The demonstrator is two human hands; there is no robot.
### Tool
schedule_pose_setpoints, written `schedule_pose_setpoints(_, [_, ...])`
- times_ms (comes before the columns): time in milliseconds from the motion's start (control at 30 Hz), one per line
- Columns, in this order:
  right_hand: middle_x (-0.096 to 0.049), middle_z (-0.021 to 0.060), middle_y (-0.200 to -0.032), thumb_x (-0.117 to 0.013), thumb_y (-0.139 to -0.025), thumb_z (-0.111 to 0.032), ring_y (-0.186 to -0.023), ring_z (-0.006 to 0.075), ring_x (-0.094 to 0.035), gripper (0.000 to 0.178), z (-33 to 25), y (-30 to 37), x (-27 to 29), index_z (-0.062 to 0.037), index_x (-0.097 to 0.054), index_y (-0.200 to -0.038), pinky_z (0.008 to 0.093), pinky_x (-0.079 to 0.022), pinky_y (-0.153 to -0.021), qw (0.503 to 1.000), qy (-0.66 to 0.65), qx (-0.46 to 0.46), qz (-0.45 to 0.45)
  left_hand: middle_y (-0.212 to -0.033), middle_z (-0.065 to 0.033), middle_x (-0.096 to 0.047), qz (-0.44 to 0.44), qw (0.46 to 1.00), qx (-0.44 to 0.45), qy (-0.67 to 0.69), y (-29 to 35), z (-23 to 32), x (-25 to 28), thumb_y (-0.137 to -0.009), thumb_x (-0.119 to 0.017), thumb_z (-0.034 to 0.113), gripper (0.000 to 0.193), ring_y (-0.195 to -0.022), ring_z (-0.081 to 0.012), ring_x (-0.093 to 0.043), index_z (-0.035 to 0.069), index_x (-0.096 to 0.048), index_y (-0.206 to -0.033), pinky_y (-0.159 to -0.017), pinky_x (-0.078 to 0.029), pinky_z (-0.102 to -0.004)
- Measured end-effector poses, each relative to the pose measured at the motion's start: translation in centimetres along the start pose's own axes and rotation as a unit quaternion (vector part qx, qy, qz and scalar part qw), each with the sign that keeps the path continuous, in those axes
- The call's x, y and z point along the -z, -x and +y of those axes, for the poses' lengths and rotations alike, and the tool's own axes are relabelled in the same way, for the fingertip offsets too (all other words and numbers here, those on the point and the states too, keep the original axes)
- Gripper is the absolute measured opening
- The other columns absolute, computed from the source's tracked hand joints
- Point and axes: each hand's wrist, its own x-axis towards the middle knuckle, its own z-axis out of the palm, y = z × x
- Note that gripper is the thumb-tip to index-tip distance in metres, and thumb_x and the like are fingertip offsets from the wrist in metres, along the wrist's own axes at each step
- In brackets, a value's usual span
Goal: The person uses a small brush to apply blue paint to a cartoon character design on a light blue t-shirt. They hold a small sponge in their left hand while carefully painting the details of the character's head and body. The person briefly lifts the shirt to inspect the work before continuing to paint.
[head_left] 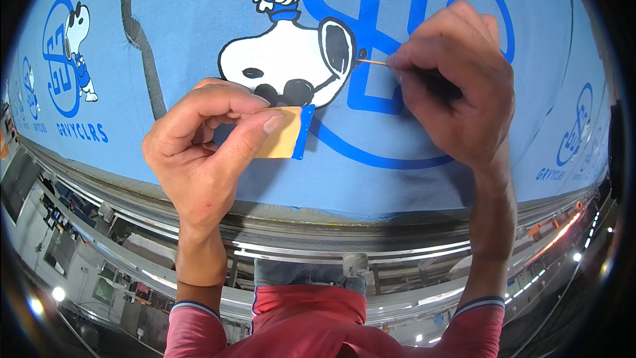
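the left hand pinches a tan card, its edge blue-coated, near centre; the right hand has fingers closed on a thin stick toward one o'clock. the white dog print, at eleven, looks filled in; what remains cannot be told.

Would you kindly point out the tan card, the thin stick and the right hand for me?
Tan card [287,136]: head view, on its bare tan face, beside the blue-coated edge.
Thin stick [375,62]: head view, on its exposed shaft.
Right hand [461,85]: head view, on the middle of the hand.
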Motion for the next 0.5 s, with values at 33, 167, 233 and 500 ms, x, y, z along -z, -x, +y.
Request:
schedule_pose_setpoints(33, [-0.058,0.0013,-0.072,-0.067,-0.060,0.004,-0.068,0.0173,-0.051,0.019,0.0,0.0,0.0,-0.0073,-0.064,-0.076,0.0316,-0.031,-0.069,1.000,0.000,0.001,-0.001,-0.076,-0.0070,-0.063,0.006,1.000,-0.006,0.002,-0.1,0.0,-0.1,-0.071,-0.071,-0.012,0.015,-0.068,-0.0090,-0.057,-0.004,-0.065,-0.082,-0.059,-0.043,-0.0194])
schedule_pose_setpoints(167, [-0.058,0.0026,-0.073,-0.067,-0.060,0.005,-0.068,0.0177,-0.051,0.020,0.0,0.0,0.1,-0.0055,-0.064,-0.077,0.0314,-0.033,-0.070,1.000,-0.005,0.003,0.003,-0.078,-0.0079,-0.063,-0.006,1.000,0.000,-0.004,0.0,0.0,0.1,-0.071,-0.070,-0.011,0.015,-0.071,-0.0104,-0.057,-0.004,-0.065,-0.083,-0.062,-0.043,-0.0206])
schedule_pose_setpoints(233, [-0.058,0.0039,-0.073,-0.067,-0.060,0.005,-0.067,0.0177,-0.051,0.019,0.2,0.0,0.0,-0.0038,-0.064,-0.077,0.0316,-0.034,-0.068,0.999,-0.024,0.012,0.023,-0.082,-0.0100,-0.062,-0.013,1.000,0.013,-0.008,0.2,0.2,0.2,-0.073,-0.068,-0.010,0.014,-0.077,-0.0136,-0.057,-0.003,-0.063,-0.085,-0.068,-0.043,-0.0230])
schedule_pose_setpoints(500, [-0.058,0.0080,-0.072,-0.066,-0.058,0.003,-0.060,0.0191,-0.049,0.018,-2.7,1.9,-1.9,-0.0003,-0.064,-0.076,0.0329,-0.036,-0.060,0.988,-0.104,0.009,0.109,-0.084,-0.0102,-0.063,-0.006,1.000,0.030,0.001,0.1,0.6,0.0,-0.073,-0.067,-0.011,0.014,-0.077,-0.0128,-0.057,-0.004,-0.063,-0.085,-0.068,-0.043,-0.0224])
